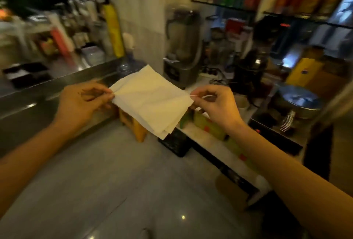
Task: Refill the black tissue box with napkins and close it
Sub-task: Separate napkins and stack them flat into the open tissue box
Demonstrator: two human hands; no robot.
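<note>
Left hand [82, 101] and right hand [215, 103] pinching napkins [152, 99] above yellow stool [133, 124]; loose bottom sheets likely to slip.

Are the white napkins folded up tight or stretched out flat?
Stretched out. The left hand and right hand each pinch one side of the napkins, holding them open in the air, with layered edges showing at the bottom.

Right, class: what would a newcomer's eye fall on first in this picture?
First, the white napkins held up mid-frame, pinched at opposite corners by the left hand and right hand. Behind them stands a grey blender on the cluttered counter, and at far left a black tissue box sits on the steel ledge.
</note>
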